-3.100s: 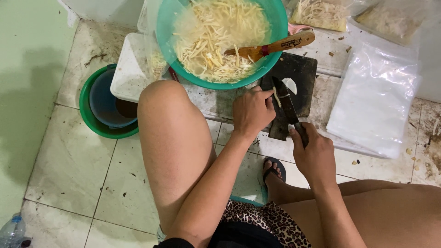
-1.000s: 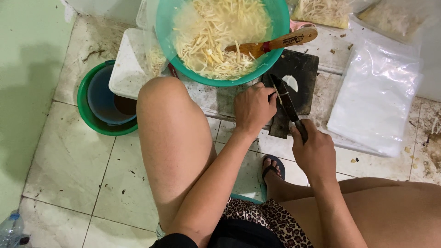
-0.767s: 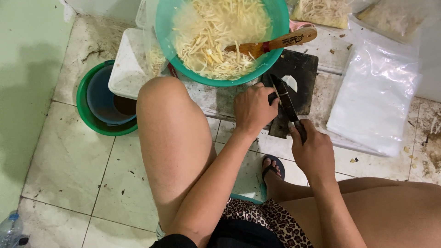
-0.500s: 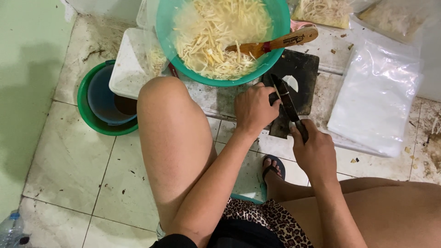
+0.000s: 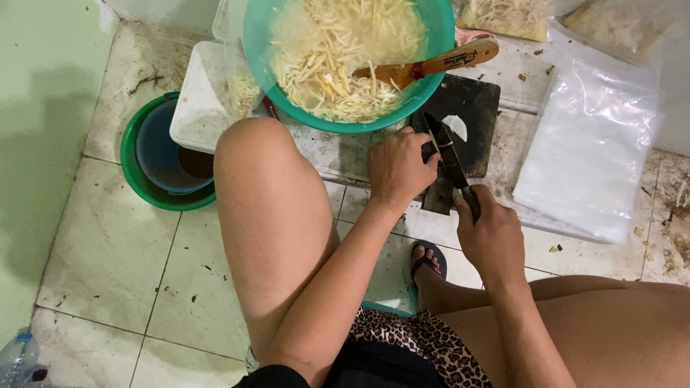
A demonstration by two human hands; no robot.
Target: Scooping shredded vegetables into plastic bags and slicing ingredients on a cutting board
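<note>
— Hardly anything has shifted since the earlier look: the right hand has kept its closed grip on the knife, and the blade has tilted only a touch over the board.

— And the other hand?

— The left hand is curled shut just left of the blade, at the centre of the frame. It seems to be pinning down whatever is being sliced, but the fingers hide the piece, so I cannot tell what it is. A pale slice lies on the black cutting board, just above the knife tip.

— Where does the cut stuff go?

— Above the hands, at upper centre, sits a teal bowl full of pale shredded strips, with a wooden spatula resting across its rim. A green bucket stands at the left on the tiled floor, a white lidded tub overlapping it, and clear plastic bags lie at the right.

— So which step is this?

— Mid-slicing, I would judge. The next stroke calls for keeping the left fingertips tucked back from the edge, with the blade that close.
</note>
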